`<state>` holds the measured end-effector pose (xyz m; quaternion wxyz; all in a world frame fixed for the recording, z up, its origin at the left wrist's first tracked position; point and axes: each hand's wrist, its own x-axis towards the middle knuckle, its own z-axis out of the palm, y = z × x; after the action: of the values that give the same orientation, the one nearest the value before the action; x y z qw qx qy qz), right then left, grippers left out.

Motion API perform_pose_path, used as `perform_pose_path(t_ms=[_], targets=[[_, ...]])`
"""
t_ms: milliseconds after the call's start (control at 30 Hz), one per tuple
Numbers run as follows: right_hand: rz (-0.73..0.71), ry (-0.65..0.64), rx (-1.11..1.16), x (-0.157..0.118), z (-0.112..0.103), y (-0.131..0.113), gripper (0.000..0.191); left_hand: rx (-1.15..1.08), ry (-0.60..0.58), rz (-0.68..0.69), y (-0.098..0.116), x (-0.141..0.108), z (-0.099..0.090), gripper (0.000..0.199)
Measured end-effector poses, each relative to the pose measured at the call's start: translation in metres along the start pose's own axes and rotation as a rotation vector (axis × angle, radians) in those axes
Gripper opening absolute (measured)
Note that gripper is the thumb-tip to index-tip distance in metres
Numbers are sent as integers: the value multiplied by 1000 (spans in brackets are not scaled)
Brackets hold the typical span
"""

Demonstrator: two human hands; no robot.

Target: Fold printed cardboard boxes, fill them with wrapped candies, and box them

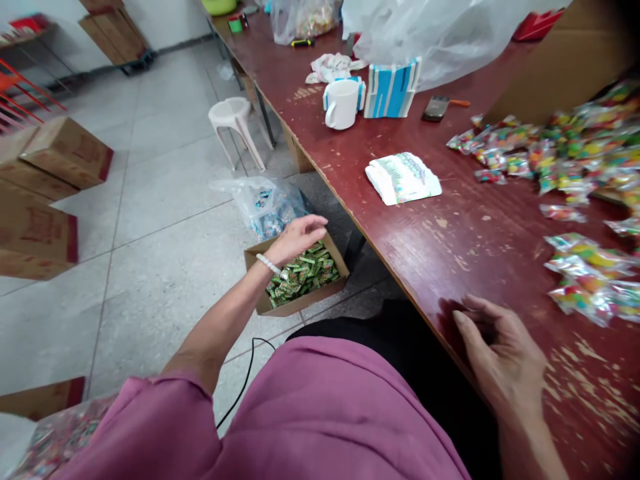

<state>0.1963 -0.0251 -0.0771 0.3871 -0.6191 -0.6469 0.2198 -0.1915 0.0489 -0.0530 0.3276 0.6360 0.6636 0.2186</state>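
My left hand (pixel 300 239), with a white bead bracelet on the wrist, is over a cardboard box (pixel 280 308) on the floor. Small green-wrapped packets (pixel 305 275) fill that box. The fingers stretch out with the thumb apart, and nothing shows in them. At the table's near edge, my right hand (pixel 500 353) hovers low over or rests on the red tabletop (pixel 435 267); I cannot tell which. Its fingers are loosely curved, thumb apart from them, around bare air. Several clear bags of colourful candy (pixel 590 273) lie to its right, and a white printed packet (pixel 404 177) lies farther back.
Beside the box stands a clear plastic bag (pixel 265 207) of blue-wrapped items. A white stool (pixel 233 113) is behind it. On the table are a white mug (pixel 343 105), a blue-striped holder (pixel 393 90) and a phone-like object (pixel 436 109). Cartons (pixel 65 157) stack at left. A black cable (pixel 245 383) crosses the floor.
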Motion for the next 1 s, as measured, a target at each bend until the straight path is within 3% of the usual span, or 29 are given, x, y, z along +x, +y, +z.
perform_pose_path(t_ms=[133, 200, 267, 367, 500, 633, 767, 900, 1000], targets=[[-74, 1, 25, 3, 0, -7, 26, 67, 297, 295, 71, 53, 22, 36], [-105, 0, 47, 5, 0, -10, 22, 250, 319, 367, 100, 77, 36, 42], [-125, 21, 57, 7, 1, -11, 20, 451, 301, 349, 122, 99, 51, 58], [-135, 63, 82, 9, 3, -13, 17, 609, 268, 261, 138, 128, 67, 70], [-116, 59, 118, 10, 3, -14, 16, 634, 242, 245, 142, 147, 72, 53], [-112, 50, 134, 10, 4, -14, 15, 609, 248, 267, 144, 143, 67, 47], [-103, 42, 176, 10, 5, -13, 16, 498, 260, 300, 145, 122, 68, 40], [37, 66, 292, 12, 5, -13, 24, 290, 188, 286, 144, 84, 77, 20], [216, 111, 559, 15, 5, -21, 50, 100, 71, 283, 144, 38, 86, 19]])
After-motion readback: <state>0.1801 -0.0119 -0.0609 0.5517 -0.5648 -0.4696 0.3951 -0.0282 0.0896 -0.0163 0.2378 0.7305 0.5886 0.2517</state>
